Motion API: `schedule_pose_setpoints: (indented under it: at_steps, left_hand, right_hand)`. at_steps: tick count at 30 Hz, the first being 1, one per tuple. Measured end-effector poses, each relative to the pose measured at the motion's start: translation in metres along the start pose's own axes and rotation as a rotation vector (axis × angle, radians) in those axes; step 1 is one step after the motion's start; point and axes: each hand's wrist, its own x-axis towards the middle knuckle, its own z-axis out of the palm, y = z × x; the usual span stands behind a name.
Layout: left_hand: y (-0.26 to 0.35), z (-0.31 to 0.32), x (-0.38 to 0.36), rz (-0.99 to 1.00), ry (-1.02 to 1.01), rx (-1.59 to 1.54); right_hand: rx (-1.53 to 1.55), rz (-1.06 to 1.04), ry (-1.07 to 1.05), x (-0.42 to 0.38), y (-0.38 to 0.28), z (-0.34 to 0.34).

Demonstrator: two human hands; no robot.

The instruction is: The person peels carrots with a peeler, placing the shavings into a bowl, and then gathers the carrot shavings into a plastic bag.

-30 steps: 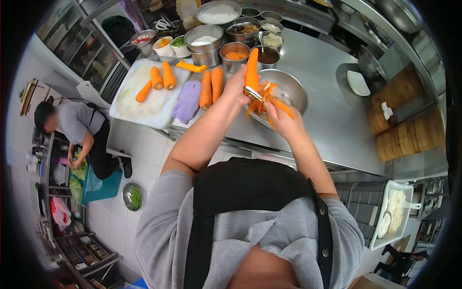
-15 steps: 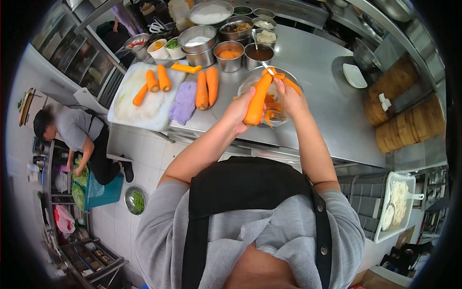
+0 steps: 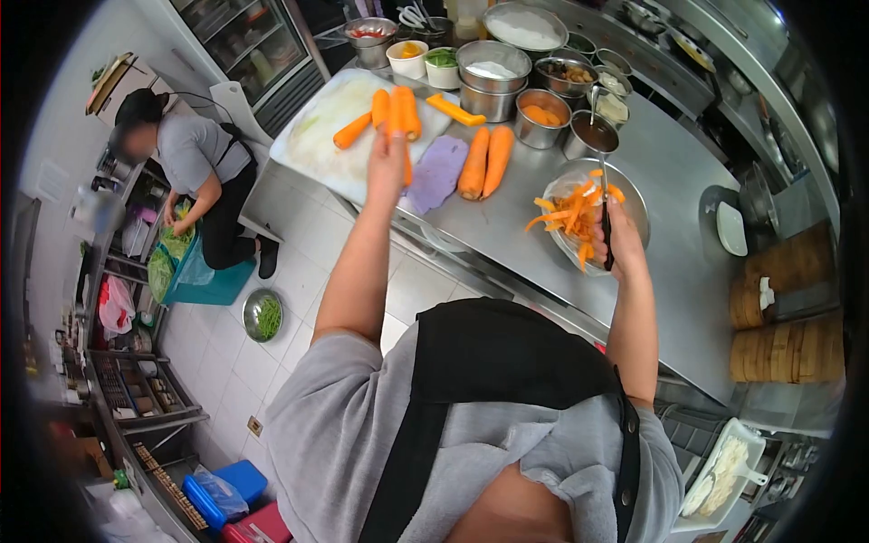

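Well to the right of the cutting board (image 3: 312, 138), the person's right hand (image 3: 621, 244) has its fingers wrapped round the dark handle of one peeler (image 3: 607, 231), the blade over one metal bowl (image 3: 639, 197) of carrot peelings (image 3: 570, 217), too tangled to count. At the board's right-hand part, the left hand (image 3: 389, 161) has its fingers closed about one carrot (image 3: 396, 110); whether that carrot touches the board cannot be determined. In my judgement, sound handling here calls for a firm grip near the carrot's middle, alignment with its neighbours to prevent rolling, and the peeler held steady above the bowl, edge away from the wrist. Count: one purple cloth (image 3: 441, 172), just beside the board's right edge; two loose carrots (image 3: 499, 161), further right of the board, past the cloth; three carrots (image 3: 351, 132) on the board itself, partly overlapped by the held one, making six apparent in all. Beyond the board's far edge stand two white tubs (image 3: 407, 61); beyond and to its right, one pot of orange contents (image 3: 543, 118) and one pot of brown liquid (image 3: 594, 136).
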Motion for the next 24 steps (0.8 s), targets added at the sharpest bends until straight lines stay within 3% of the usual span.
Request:
schedule_pose_setpoints:
  at_steps: [3, 5, 6, 8, 11, 13, 14, 16, 18, 20, 24]
  left_hand:
    - [-0.057, -0.027, 0.054, 0.056, 0.237, 0.380]
    - [-0.086, -0.041, 0.076, -0.003, 0.229, 0.655]
    - [-0.102, -0.045, 0.087, -0.056, 0.171, 0.753]
    - [-0.125, -0.040, 0.096, 0.050, 0.209, 0.865]
    - [-0.099, -0.022, 0.076, 0.152, 0.292, 0.952]
    - [-0.064, -0.003, 0.053, 0.232, 0.428, 1.023]
    - [-0.059, 0.007, 0.050, 0.437, 0.387, 0.942]
    - [-0.051, 0.023, 0.043, 0.832, 0.309, 0.763]
    - [-0.044, 0.059, 0.019, 0.530, -0.180, 0.278]
    - [0.012, 0.093, -0.030, 0.301, -0.586, 0.093]
    - [0.023, 0.150, -0.073, 0.044, -1.181, -0.338]
  right_hand:
    - [0.417, 0.143, -0.228, 0.001, 0.004, 0.000]
    - [0.700, 0.206, -0.434, 0.006, 0.014, -0.009]
    - [0.803, 0.261, -0.446, 0.005, 0.016, -0.011]
    - [1.012, 0.350, -0.463, 0.003, 0.015, -0.006]
    - [1.172, 0.312, -0.511, 0.004, 0.018, -0.010]
    - [1.019, 0.230, -0.520, 0.002, 0.017, -0.014]
    - [0.945, 0.194, -0.529, 0.001, 0.018, -0.015]
    - [0.674, 0.178, -0.336, -0.002, 0.020, -0.013]
    - [0.495, 0.137, -0.268, -0.009, 0.024, -0.010]
    - [0.435, 0.114, -0.287, -0.016, 0.022, -0.004]
    - [0.450, 0.098, -0.335, -0.029, 0.013, 0.001]
